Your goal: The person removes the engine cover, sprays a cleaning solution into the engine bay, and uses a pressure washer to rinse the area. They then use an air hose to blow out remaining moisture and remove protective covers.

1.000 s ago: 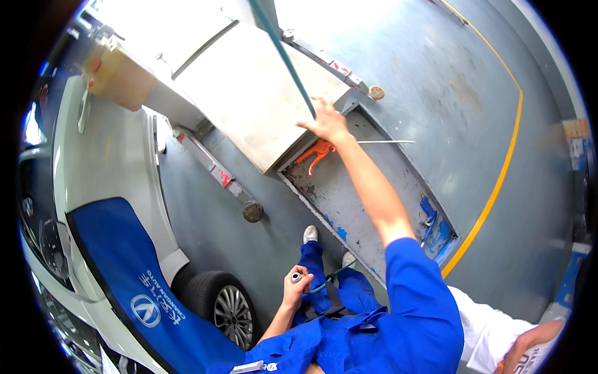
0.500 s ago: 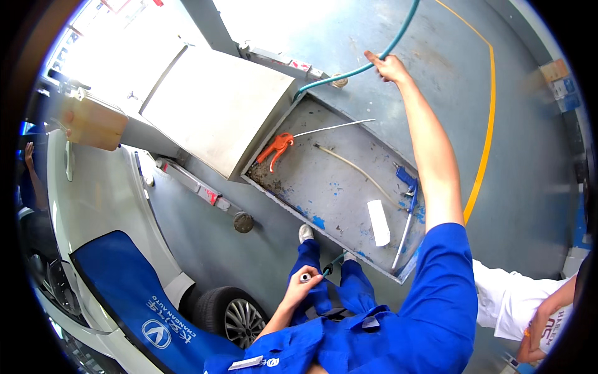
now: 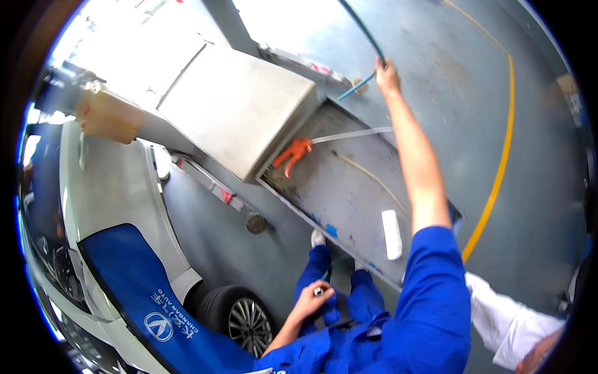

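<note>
My right hand [image 3: 388, 76] is stretched far out, closed around a teal hose [image 3: 362, 26]. The hose runs up out of view on one side of the hand and down toward the tray's far corner on the other. Near my waist, my left hand [image 3: 313, 299] is closed around a round metal hose fitting [image 3: 319, 292], its open end facing up. A short piece of teal hose shows just beyond that hand. Between my arms lies a grey metal tray [image 3: 355, 187], holding an orange air blow gun [image 3: 293, 153], a thin pale tube [image 3: 370, 176] and a white box-like object [image 3: 392, 234].
A white car with a blue fender cover [image 3: 134, 274] and a front wheel [image 3: 246, 318] stands at my left. A pale metal cabinet [image 3: 240, 106] adjoins the tray. Lift arms [image 3: 208, 184] reach low over the floor. A person in white [image 3: 507, 318] is close at my right.
My right hand has closed around the hose, which now bends up to the left instead of the right. My right forearm covers the blue blow gun. The left hand keeps its fitting.
</note>
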Motion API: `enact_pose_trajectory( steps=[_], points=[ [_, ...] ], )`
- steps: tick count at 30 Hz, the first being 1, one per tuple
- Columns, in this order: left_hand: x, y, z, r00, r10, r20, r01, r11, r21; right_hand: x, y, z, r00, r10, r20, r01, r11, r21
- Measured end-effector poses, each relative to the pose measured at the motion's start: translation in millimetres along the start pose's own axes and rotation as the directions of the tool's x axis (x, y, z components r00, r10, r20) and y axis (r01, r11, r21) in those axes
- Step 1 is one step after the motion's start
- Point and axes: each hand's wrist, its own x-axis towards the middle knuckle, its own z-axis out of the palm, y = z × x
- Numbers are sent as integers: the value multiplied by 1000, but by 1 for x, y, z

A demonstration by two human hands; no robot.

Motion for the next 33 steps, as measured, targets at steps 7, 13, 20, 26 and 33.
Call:
enact_pose_trajectory(
  steps=[7, 13, 20, 26, 33],
  points=[
    [7, -12, 23, 997, -80, -1, 80, 997, 5, 3, 56, -369, 952, 46, -303, -222, 785, -579],
    [-14, -35, 74, 916, 49, -398, -132, 974, -183, -98, 122, -688, 742, 106, -662, -490, 759, -428],
    [-131, -73, 143, 553, 80, -829, -331, 935, -130, -312, 131, -825, 829, 256, -497, -135, 954, 267],
    [-277, -88, 189, 274, -24, -961, -333, 935, -118, -429, 54, -912, 929, 129, -347, -68, 981, 184],
    [-395, -54, 300, 683, 182, -708, -544, 773, -327, -514, -39, -887, 420, -750, 511, -106, 518, 849]
  ],
)
